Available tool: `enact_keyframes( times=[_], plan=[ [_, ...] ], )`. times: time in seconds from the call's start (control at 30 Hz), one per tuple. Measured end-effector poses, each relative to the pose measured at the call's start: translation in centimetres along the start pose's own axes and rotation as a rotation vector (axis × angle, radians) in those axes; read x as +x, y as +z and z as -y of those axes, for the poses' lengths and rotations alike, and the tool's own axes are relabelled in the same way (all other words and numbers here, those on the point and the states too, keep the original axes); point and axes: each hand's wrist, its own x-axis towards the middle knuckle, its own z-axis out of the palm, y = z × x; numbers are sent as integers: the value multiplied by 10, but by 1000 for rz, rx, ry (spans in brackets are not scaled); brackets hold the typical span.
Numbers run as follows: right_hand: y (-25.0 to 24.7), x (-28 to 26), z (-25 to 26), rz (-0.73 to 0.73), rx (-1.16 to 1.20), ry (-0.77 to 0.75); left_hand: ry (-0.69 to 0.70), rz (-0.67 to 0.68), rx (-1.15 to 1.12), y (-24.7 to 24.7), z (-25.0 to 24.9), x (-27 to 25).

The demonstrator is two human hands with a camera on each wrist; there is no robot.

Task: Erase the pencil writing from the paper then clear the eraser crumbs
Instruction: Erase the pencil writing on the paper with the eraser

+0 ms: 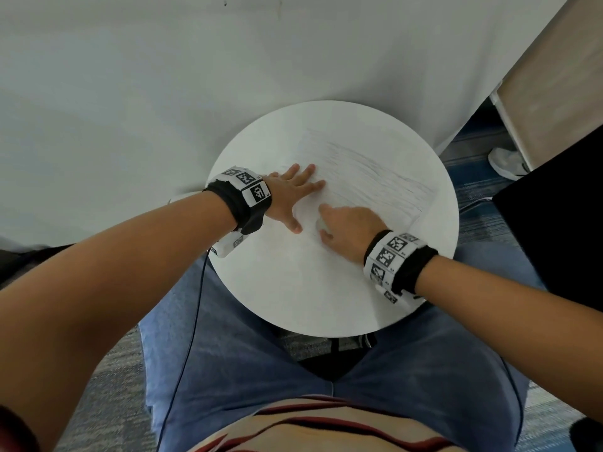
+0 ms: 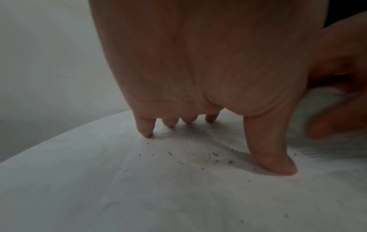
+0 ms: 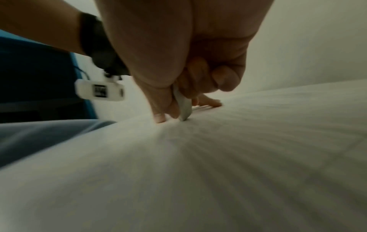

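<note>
A white sheet of paper (image 1: 368, 177) with faint pencil lines lies on the round white table (image 1: 293, 295). My left hand (image 1: 295, 194) presses flat on the paper's left part, fingers spread and straight. Dark eraser crumbs (image 2: 198, 155) lie scattered on the paper between its thumb (image 2: 272, 150) and fingers. Just right of it, my right hand (image 1: 349, 225) pinches a white eraser (image 3: 183, 108) and holds its tip down on the paper (image 3: 238, 157). In the head view the eraser (image 1: 320, 225) barely shows under the fingers. In the left wrist view the right hand (image 2: 341, 97) is blurred.
The table stands over my lap against a white wall (image 1: 163, 76). A black object (image 1: 554, 223) is close on the right, a wooden panel (image 1: 554, 76) beyond it, and a white shoe (image 1: 507, 161) on the blue carpet. A thin cable (image 1: 192, 337) hangs at the table's left.
</note>
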Motion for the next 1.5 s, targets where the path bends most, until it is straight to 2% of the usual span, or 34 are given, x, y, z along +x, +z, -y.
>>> enact_keyframes(
  times=[0.07,0.1,0.2,0.27,0.37,0.4,0.47,0.53,0.57,0.63,0.7,0.77,0.87,1.03,1.17,1.2,1.33,1.43,1.5],
  plan=[
    [2,-10,7,136,68,-89,7,2,3,0,0,2],
    [0,-8,5,163,100,-80,7,5,4,0,0,2],
    [-6,7,-13,27,84,64,-6,7,1,0,0,1],
    [-4,5,-11,-34,33,94,-10,3,-4,-1,0,2],
    [2,-6,4,97,36,-73,-4,3,7,-1,-1,4],
    [1,-6,4,128,68,-87,-5,5,9,-1,-1,4],
    [-2,3,-7,75,114,-13,-7,5,14,-1,-1,2],
    [-3,10,-12,-25,72,81,-9,1,6,-2,-1,1],
    [-2,8,-9,-42,31,80,-9,0,3,-2,-1,1],
    [3,1,3,-9,-47,-26,-8,2,10,-3,-2,2],
    [2,-4,6,90,8,-105,-7,4,11,-3,-3,2],
    [-6,4,-6,110,96,-35,-9,3,10,-3,-3,2],
    [-10,11,-16,6,102,42,-10,-4,5,-3,-2,1],
    [3,-5,1,29,201,-87,-2,3,14,-3,-2,2],
    [-5,12,-12,-133,249,88,-6,-7,3,-2,-3,0],
    [-5,12,-11,-129,250,94,-4,-7,5,-2,-3,0],
    [-1,9,-4,40,356,-6,-3,-6,12,-2,-3,0],
    [-10,20,-19,-54,363,120,-3,-15,3,-1,-2,0],
    [-9,20,-18,-89,283,114,-4,-18,-1,-1,-2,-1]
  ],
)
